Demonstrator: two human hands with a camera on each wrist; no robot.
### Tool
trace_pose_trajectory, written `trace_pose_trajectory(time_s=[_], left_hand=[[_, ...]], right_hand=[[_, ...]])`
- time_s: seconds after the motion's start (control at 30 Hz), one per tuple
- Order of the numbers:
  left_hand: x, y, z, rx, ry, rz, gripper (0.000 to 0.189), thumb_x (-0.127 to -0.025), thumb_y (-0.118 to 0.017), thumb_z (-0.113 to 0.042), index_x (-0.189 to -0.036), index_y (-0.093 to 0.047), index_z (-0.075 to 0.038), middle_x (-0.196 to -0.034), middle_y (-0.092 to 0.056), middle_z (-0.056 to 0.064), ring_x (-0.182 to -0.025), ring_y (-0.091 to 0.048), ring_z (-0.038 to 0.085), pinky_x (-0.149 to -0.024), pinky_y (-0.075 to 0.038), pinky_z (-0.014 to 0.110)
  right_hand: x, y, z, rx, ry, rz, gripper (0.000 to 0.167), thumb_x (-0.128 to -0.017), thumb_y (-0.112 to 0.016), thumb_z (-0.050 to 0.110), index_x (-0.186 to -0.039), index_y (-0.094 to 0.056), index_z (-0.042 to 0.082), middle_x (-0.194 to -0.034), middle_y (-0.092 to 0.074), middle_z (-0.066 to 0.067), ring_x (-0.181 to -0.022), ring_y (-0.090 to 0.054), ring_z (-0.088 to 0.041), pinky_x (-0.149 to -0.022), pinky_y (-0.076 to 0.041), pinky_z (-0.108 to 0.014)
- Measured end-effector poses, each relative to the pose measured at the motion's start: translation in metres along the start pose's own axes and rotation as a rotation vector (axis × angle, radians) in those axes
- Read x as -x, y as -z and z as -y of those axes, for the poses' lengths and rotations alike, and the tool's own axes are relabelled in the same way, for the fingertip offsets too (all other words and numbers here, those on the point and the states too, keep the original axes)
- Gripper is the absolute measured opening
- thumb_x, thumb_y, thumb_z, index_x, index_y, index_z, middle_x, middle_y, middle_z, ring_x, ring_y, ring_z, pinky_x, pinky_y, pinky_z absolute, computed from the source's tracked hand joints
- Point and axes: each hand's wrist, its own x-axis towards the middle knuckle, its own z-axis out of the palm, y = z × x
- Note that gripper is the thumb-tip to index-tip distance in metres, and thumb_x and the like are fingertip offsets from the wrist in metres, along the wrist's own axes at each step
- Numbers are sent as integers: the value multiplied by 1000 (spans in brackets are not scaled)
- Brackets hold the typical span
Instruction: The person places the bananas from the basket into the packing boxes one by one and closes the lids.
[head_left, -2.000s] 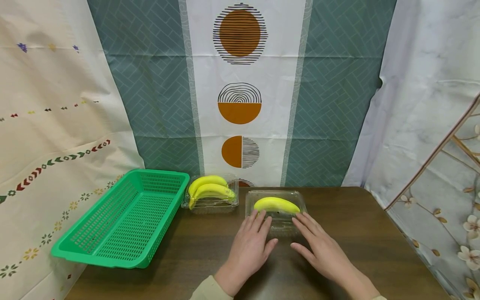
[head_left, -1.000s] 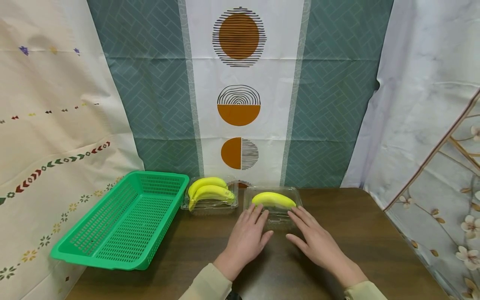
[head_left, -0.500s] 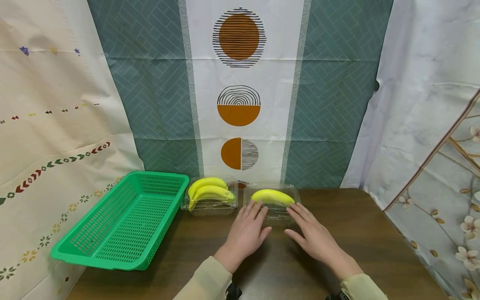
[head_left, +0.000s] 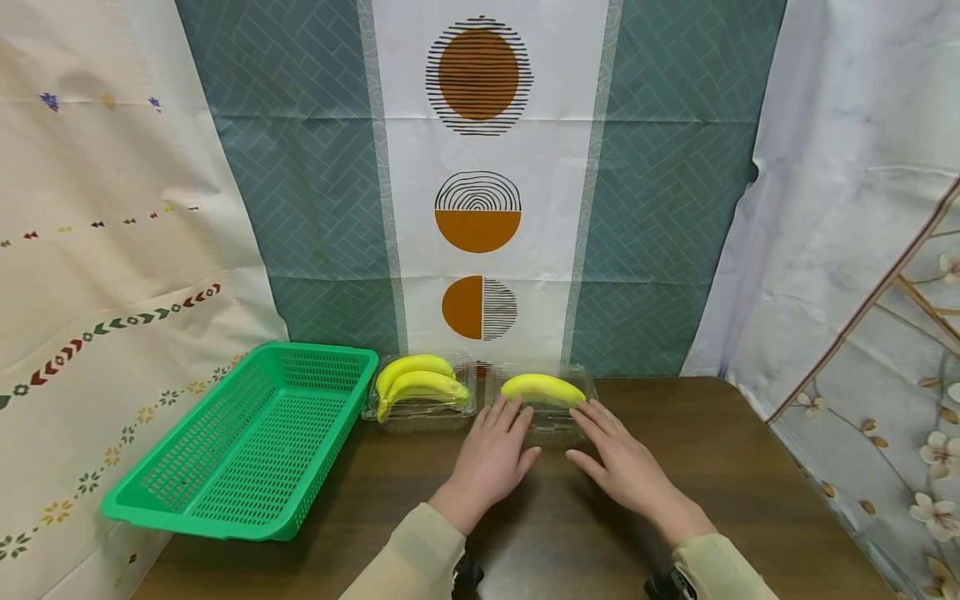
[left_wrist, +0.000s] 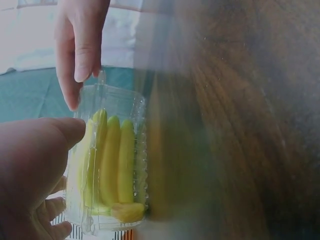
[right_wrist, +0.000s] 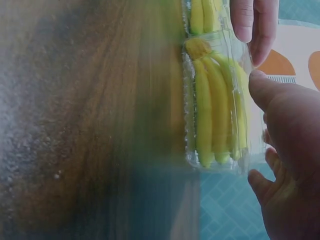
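A clear plastic clamshell box [head_left: 555,419] with a bunch of bananas [head_left: 543,387] inside stands at the back of the table. My left hand [head_left: 487,458] lies at the box's near left corner, and my right hand [head_left: 630,467] is at the near right. Fingers on both are extended and slightly spread, their tips at the lid. Both wrist views show the bananas [left_wrist: 114,160] through the box wall, with the thumbs on the near side. In the right wrist view, the box [right_wrist: 190,125] stands close beside a second banana pack [right_wrist: 200,15].
That second clear pack of bananas [head_left: 420,387] sits left of the box, at the back edge. A green plastic basket [head_left: 300,500] stands farther left on the brown wooden table [head_left: 555,542]. Patterned cloths [head_left: 315,167] hang behind and at both sides.
The box has slid away from me toward the back edge and a little left, now about level with the other pack. Both hands have moved forward with it, fingers still extended.
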Motion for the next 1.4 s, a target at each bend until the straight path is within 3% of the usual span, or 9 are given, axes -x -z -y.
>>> trace_pose_trajectory(time_s=[0.87,1.03,1.4], left_hand=[[-15,-4,5,-64,34,-3,66,-112,-64,-50,-165,-53,-12,-173,-41,17,-161,-36,38,-128,-35,55],[-17,-3,5,-66,45,20,66,-113,-60,-52,-167,-50,-13,-175,-39,16,-162,-35,38,-129,-32,54],[-19,-1,6,-49,46,1,66,-112,-63,-50,-164,-53,-12,-172,-43,18,-160,-38,39,-128,-35,55]], right_hand=[[-22,-7,-10,-24,-15,9,72,-106,-78,35,-166,-50,6,-175,-39,-18,-163,-29,-43,-116,-46,-66],[-24,-6,-12,-29,-16,10,73,-106,-78,35,-166,-50,5,-175,-39,-18,-164,-29,-42,-116,-46,-66],[-28,-5,-12,-20,-20,24,73,-105,-79,34,-166,-50,5,-174,-39,-19,-163,-30,-42,-118,-44,-66]])
